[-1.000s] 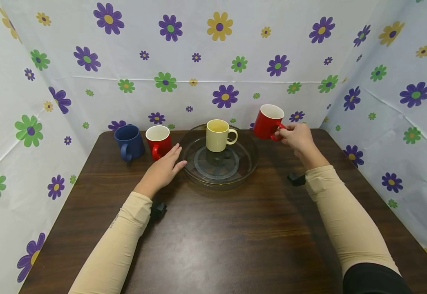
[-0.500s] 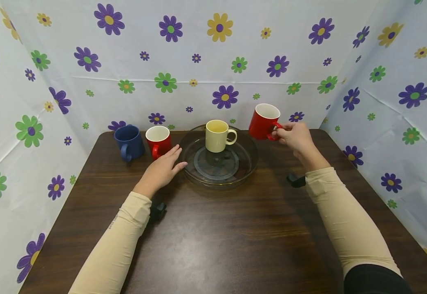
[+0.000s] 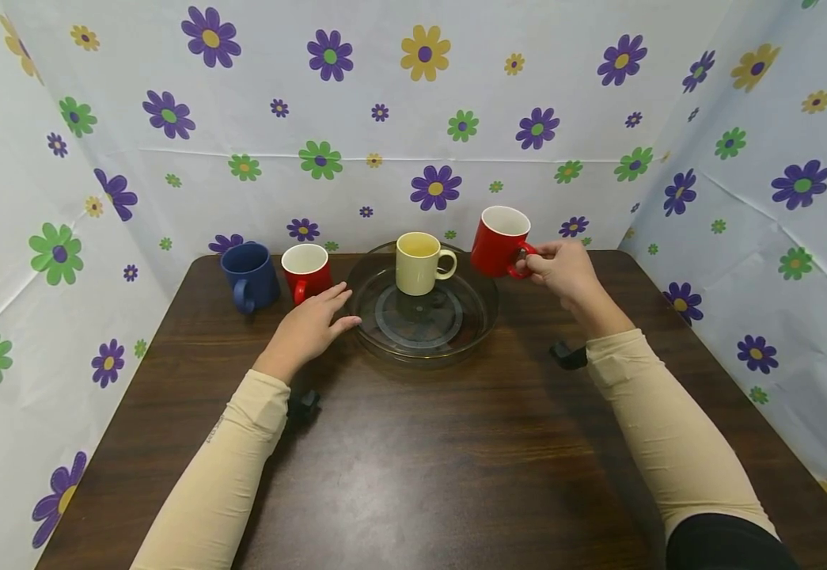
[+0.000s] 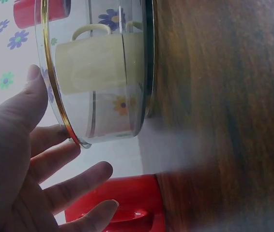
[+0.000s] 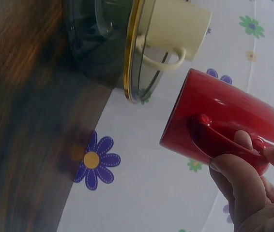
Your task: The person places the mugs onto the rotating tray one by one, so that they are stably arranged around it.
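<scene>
My right hand (image 3: 566,277) pinches the handle of a red mug (image 3: 500,241) with a white inside, held up at the right rim of a clear glass dish (image 3: 420,348). In the right wrist view the red mug (image 5: 224,121) hangs slightly tilted, apart from the dish. A pale yellow mug (image 3: 416,269) stands inside the dish, its handle to the right. My left hand (image 3: 306,328) has its fingers spread and touches the dish's left rim. Behind those fingertips stands a second red mug (image 3: 308,273), partly covered by the hand in the left wrist view.
A blue mug (image 3: 251,277) stands left of the second red mug on the dark wooden table (image 3: 427,467). A flowered white cloth (image 3: 356,103) hangs behind the table and along both sides.
My right hand has moved left with the red mug, bringing it to the dish's right side. The left hand stays almost in place at the rim.
</scene>
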`<state>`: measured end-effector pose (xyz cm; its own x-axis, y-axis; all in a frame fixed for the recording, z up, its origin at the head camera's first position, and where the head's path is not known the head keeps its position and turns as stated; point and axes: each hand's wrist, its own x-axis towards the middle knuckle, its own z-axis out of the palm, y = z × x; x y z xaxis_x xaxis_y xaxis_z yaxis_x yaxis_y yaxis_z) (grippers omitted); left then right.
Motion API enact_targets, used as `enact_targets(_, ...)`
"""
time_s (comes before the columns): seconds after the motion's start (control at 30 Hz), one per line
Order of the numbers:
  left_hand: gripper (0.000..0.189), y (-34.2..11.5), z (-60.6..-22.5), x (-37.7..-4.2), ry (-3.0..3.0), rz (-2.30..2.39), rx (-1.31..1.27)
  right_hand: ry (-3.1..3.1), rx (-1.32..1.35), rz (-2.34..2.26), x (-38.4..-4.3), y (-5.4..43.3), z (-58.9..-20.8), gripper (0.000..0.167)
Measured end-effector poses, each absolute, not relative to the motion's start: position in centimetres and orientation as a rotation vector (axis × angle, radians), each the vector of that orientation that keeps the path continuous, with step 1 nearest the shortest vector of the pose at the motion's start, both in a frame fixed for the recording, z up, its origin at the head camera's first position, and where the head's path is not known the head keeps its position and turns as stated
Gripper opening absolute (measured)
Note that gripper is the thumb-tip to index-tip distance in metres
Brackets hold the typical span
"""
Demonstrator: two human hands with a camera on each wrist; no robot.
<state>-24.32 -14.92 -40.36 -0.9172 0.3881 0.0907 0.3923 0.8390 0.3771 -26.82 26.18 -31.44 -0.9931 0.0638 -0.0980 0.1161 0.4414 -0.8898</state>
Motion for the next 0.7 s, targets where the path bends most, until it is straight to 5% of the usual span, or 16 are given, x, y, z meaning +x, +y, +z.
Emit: enact_targets(0.7,0.062,-15.2,-39.9,-24.3,-2.943,-0.595,-0.673,2.574,0.065,-1.579,-26.4,23.4,-34.1,0.031)
